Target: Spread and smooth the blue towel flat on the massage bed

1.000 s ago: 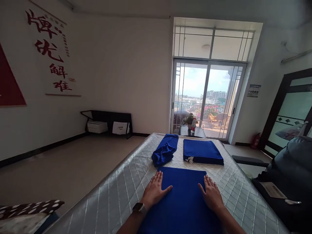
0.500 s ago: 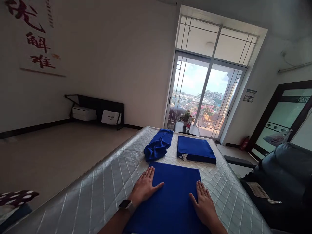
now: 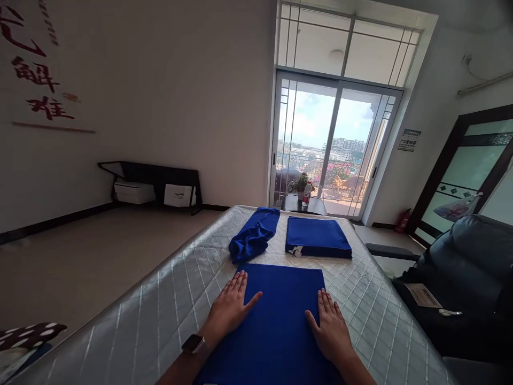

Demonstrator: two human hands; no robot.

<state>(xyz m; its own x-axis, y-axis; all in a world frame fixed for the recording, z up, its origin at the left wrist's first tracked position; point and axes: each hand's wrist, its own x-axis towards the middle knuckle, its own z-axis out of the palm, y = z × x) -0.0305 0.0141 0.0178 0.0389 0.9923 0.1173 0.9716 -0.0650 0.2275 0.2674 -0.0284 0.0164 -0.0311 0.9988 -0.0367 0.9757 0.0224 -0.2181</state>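
Observation:
A flat, folded blue cloth [image 3: 276, 326] lies in front of me on the quilted silver-white bed surface [image 3: 176, 289]. My left hand [image 3: 232, 302] rests open on its left edge, thumb pointing inward; a watch is on that wrist. On the right edge lies my right hand [image 3: 331, 326], also open, with its thumb apart from the fingers. Just beyond the cloth, a crumpled blue cloth [image 3: 254, 235] sits to the left. To its right is a neat stack of folded blue cloths [image 3: 318, 235], with white tags showing at the front corner.
A black armchair [image 3: 473, 278] stands at the right, with a card [image 3: 424, 295] on it. Past the bed's far end, a small table [image 3: 315, 206] bears a bottle [image 3: 306, 193] and a potted plant. A low black shelf [image 3: 160, 174] with white boxes is by the wall.
The view has shifted slightly, so the room and the cloths sit a little further left. Both hands remain flat on the folded cloth's two edges.

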